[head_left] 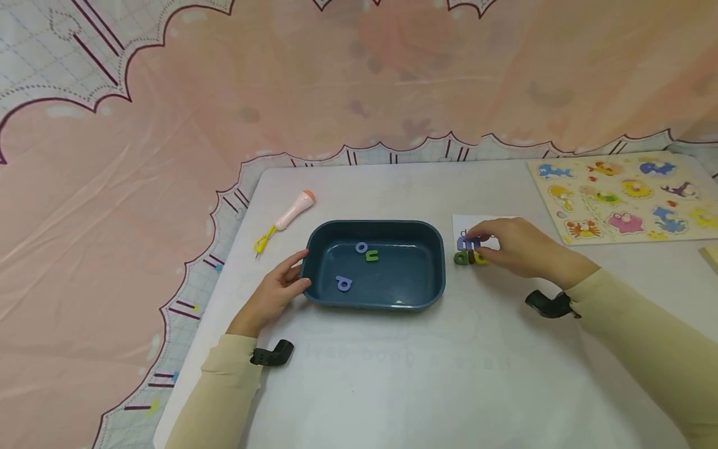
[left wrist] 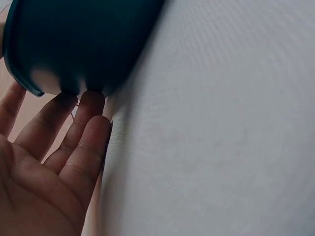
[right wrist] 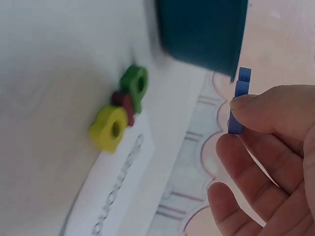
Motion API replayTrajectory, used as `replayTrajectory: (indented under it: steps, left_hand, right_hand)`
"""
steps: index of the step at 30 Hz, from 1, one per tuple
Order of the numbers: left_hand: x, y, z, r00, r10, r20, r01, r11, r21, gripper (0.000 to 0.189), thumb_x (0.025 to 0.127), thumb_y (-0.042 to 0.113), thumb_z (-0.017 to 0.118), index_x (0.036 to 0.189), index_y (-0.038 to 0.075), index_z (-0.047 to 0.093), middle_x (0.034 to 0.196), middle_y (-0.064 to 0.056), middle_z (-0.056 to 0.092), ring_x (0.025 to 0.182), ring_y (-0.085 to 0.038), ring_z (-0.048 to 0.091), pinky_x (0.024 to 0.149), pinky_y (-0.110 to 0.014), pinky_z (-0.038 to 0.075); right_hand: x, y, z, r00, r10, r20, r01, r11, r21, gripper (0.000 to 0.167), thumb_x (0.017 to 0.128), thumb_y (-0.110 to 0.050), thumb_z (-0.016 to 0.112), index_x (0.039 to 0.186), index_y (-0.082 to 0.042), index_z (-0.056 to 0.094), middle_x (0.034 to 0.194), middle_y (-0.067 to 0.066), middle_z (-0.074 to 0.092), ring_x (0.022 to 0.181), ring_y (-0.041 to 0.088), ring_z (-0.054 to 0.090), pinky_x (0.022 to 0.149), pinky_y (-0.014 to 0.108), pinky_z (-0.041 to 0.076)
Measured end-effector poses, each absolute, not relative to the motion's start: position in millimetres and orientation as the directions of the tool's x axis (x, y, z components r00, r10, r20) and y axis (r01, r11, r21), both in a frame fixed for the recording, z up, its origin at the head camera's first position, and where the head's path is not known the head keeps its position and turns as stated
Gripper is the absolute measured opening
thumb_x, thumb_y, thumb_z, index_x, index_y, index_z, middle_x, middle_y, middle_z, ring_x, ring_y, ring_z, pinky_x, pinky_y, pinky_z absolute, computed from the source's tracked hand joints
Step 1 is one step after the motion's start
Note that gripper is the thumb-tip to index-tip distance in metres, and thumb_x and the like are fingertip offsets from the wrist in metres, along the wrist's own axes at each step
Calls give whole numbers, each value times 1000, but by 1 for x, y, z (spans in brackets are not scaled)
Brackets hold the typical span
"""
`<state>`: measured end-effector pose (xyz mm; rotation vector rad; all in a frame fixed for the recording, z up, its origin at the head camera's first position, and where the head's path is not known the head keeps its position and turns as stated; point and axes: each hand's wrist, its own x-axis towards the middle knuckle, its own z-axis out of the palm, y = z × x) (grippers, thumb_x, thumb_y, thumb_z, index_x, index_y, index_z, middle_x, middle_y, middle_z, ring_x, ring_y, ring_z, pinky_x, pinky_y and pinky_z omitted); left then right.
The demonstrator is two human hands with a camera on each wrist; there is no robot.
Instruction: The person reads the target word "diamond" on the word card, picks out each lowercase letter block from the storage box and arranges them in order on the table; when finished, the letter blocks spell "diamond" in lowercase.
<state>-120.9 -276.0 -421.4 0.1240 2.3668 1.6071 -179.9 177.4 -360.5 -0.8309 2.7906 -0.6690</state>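
Observation:
My left hand (head_left: 273,294) touches the left side of a dark teal tray (head_left: 374,306), its fingertips against the outer wall below the rim. Inside lie a purple letter o (head_left: 361,247), a green letter n (head_left: 372,255) and a purple letter d (head_left: 344,284). To the tray's right, my right hand (head_left: 518,249) pinches a blue letter m (head_left: 467,242) between thumb and fingers. The right wrist view shows that letter edge-on (right wrist: 239,105), held above the table. Below it, a green letter (right wrist: 135,82), a brown letter (right wrist: 123,104) and a yellow letter (right wrist: 108,129) stand in a row along a printed white card (right wrist: 115,184).
Behind the tray's left corner lies a pink and yellow pen-like tool (head_left: 288,215). An animal picture board (head_left: 622,196) fills the back right of the white table (head_left: 392,380). A pale wooden edge (head_left: 709,255) shows at the far right. Patterned cloth (head_left: 314,93) hangs behind.

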Motion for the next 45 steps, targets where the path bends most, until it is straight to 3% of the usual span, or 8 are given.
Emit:
replayTrajectory:
  steps: [16, 27, 45]
  left_hand:
    - [-120, -275, -419, -956, 220, -192, -98, 378, 921, 66, 101, 12, 60, 158, 9, 29, 150, -25, 42, 135, -37, 46, 109, -53, 34]
    - [-120, -276, -419, -958, 218, -185, -94, 371, 924, 65, 101, 11, 60, 158, 8, 29, 150, -25, 43, 135, -37, 46, 109, -53, 34]
    - [-120, -276, -421, -960, 215, -181, -94, 358, 929, 64, 100, 9, 60, 157, 8, 30, 149, -26, 43, 134, -38, 46, 109, -54, 34]
  right_hand:
    - [-177, 219, -388, -887, -447, -118, -344, 809, -476, 30, 93, -8, 67, 121, 0, 67, 111, 19, 68, 104, 36, 61, 93, 58, 48]
    - [-178, 227, -400, -883, -442, -158, -327, 821, -467, 29, 94, -6, 61, 122, 2, 66, 114, 23, 67, 108, 40, 61, 94, 60, 46]
    - [-177, 218, -402, -879, -447, -165, -326, 817, -476, 29, 94, -4, 62, 122, 2, 66, 114, 20, 68, 104, 35, 62, 94, 58, 47]
